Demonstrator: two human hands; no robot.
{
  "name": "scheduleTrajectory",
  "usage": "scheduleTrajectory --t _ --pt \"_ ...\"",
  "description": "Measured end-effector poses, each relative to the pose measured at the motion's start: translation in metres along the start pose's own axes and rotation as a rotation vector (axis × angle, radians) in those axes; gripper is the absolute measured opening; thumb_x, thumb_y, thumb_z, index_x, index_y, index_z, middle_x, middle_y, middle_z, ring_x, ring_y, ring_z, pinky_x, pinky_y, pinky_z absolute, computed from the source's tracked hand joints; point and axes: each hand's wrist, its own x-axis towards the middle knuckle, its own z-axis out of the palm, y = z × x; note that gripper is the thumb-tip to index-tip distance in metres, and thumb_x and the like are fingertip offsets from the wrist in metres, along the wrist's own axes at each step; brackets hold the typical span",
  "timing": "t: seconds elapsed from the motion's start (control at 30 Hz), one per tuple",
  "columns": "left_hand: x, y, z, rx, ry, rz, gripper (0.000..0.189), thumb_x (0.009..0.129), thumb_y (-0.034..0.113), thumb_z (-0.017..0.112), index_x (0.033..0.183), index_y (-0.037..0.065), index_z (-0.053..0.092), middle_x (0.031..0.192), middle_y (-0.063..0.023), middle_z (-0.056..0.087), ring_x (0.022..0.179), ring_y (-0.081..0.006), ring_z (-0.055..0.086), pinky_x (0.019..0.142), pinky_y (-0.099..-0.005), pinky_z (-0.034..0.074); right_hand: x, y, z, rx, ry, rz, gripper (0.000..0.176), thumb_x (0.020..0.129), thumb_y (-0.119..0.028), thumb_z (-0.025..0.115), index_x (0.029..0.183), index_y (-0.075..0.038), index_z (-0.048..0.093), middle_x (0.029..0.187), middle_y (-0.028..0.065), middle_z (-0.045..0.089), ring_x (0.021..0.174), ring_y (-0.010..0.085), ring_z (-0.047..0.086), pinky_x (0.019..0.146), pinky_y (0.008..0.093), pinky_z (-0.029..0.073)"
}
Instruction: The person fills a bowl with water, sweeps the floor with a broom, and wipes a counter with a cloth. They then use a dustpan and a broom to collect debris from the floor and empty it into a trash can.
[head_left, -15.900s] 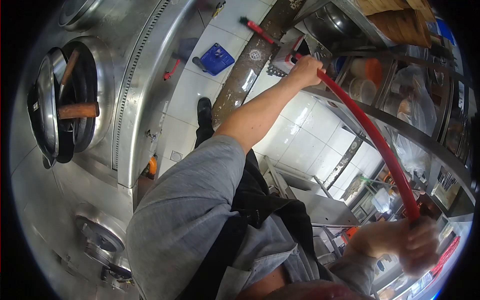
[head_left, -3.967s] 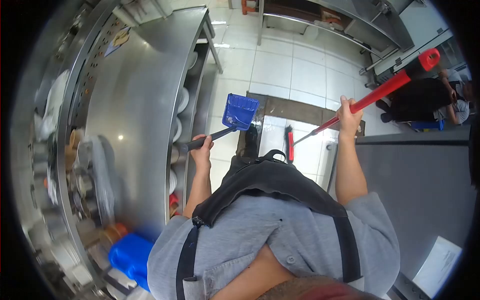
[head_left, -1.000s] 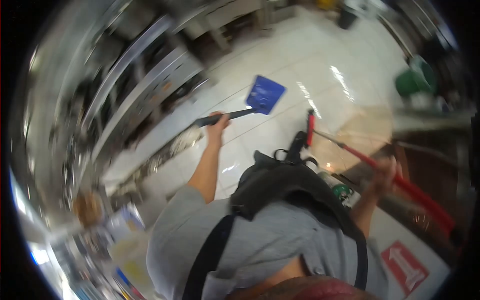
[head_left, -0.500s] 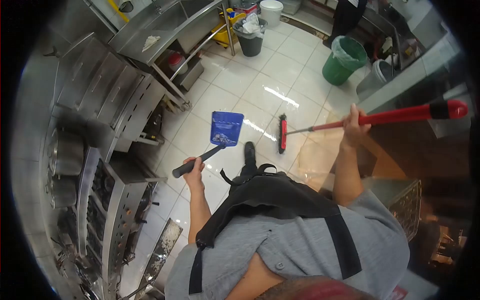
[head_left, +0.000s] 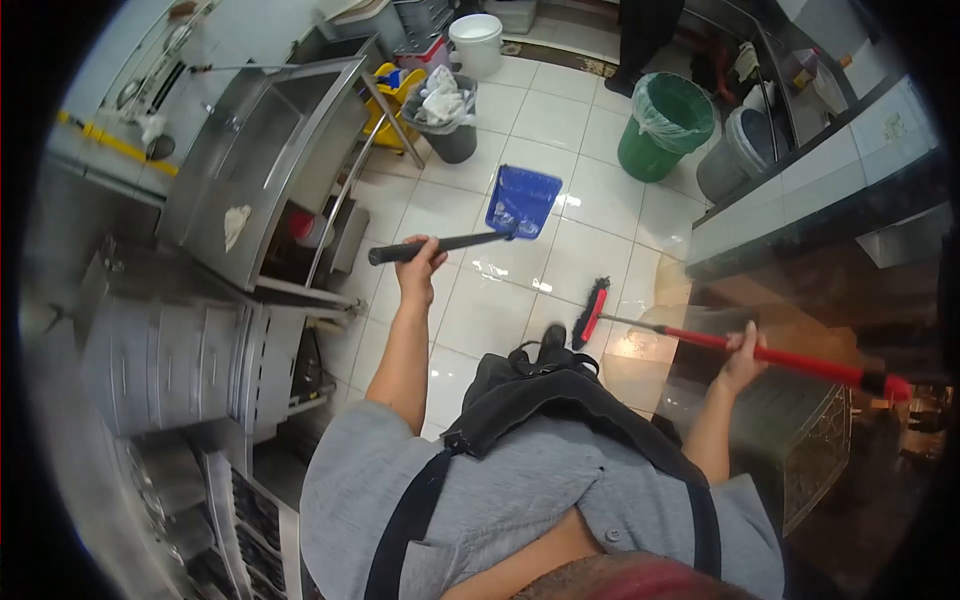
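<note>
My left hand (head_left: 421,268) is closed round the black handle of a blue dustpan (head_left: 525,195). Pale debris lies in the pan near the handle end, and the pan hangs forward over the white tiles. In my right hand (head_left: 742,362) is the long red handle of a broom (head_left: 592,312). Its red head with dark bristles is low by the floor, close to my black shoe (head_left: 553,340).
Ahead stand a green bin (head_left: 648,150) with a clear liner, a grey bin (head_left: 452,135) holding white waste, and a white bucket (head_left: 476,45). A steel sink table (head_left: 250,170) runs along the left. Another person's dark-clothed legs (head_left: 643,40) show at the back.
The view has shifted forward and turned. My left hand has carried the dustpan forward, nearer the bins. The broom's handle now slopes down to the right in view, still in my right hand.
</note>
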Motion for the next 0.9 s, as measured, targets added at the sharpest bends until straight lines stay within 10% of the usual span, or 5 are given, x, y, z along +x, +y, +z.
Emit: scheduleTrajectory --t 0.43,0.6,0.73,0.9 --pt "0.272 0.101 0.150 -0.144 0.159 0.187 0.017 0.078 0.007 0.067 0.090 0.004 0.055 0.083 -0.0088 0.058 0.066 -0.0221 0.061 0.056 -0.0321 0.058 0.142 0.024 0.114 -0.029 -0.022 -0.014 0.037 0.087 -0.007 0.055 0.057 -0.010 0.034 0.045 0.0004 0.033 0.038 0.0103 0.033 0.045 0.0268 0.040" --pt "0.349 0.139 0.205 0.646 0.028 0.633 0.021 0.074 0.015 0.072 0.086 0.004 0.058 0.072 -0.0017 0.059 0.065 -0.0109 0.059 0.052 -0.0286 0.048 0.178 0.039 0.163 -0.131 -0.063 0.035 0.038 0.086 -0.011 0.058 0.056 -0.010 0.034 0.045 -0.0002 0.032 0.039 0.0098 0.033 0.046 0.0266 0.039" --pt "0.431 0.086 0.212 1.208 -0.049 1.044 0.020 0.069 0.009 0.067 0.088 0.010 0.063 0.069 -0.0120 0.062 0.071 -0.0266 0.063 0.062 -0.0421 0.048 0.182 0.040 0.186 -0.140 0.010 0.029 0.037 0.086 -0.007 0.056 0.057 -0.010 0.034 0.045 0.0001 0.034 0.038 0.0093 0.033 0.044 0.0265 0.041" --pt "0.490 -0.008 0.184 1.955 -0.523 0.667 0.026 0.072 0.015 0.068 0.097 0.016 0.062 0.109 -0.0252 0.055 0.090 -0.0417 0.060 0.086 -0.0361 0.047 0.195 0.046 0.201 -0.189 0.045 0.071 0.038 0.088 -0.007 0.055 0.056 -0.009 0.034 0.045 0.0003 0.032 0.037 0.0093 0.028 0.047 0.0258 0.042"
